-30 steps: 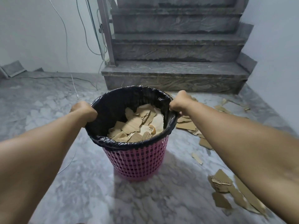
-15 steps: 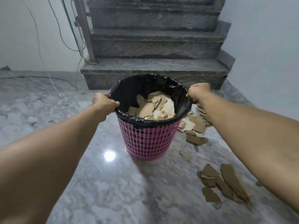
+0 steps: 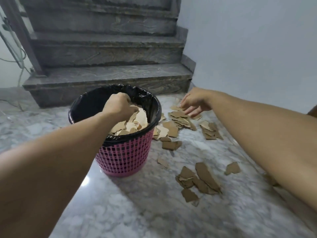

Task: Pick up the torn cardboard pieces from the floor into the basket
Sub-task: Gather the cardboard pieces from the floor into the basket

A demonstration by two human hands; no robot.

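A pink mesh basket (image 3: 125, 155) with a black liner (image 3: 155, 109) stands on the marble floor, filled with torn cardboard pieces (image 3: 132, 124). My left hand (image 3: 120, 105) is inside the basket mouth, knuckles up. Its fingers are curled down onto the pile, and no piece is visibly held. My right hand (image 3: 193, 102) hovers open with fingers spread just over a heap of floor cardboard (image 3: 180, 117) to the right of the basket. More pieces lie at the right (image 3: 210, 130), beside the basket (image 3: 171, 145), and nearer to me (image 3: 200, 179).
Grey stone stairs (image 3: 106, 74) rise right behind the basket. A pale wall (image 3: 257, 48) closes off the right side. A metal railing post (image 3: 22, 40) and loose cables (image 3: 18, 62) are at the far left. A lone cardboard scrap (image 3: 232, 168) lies under my right forearm.
Both hands have let go of the basket rim. The left hand moved into the basket onto the pile. The right hand swung out to the floor pieces and opened.
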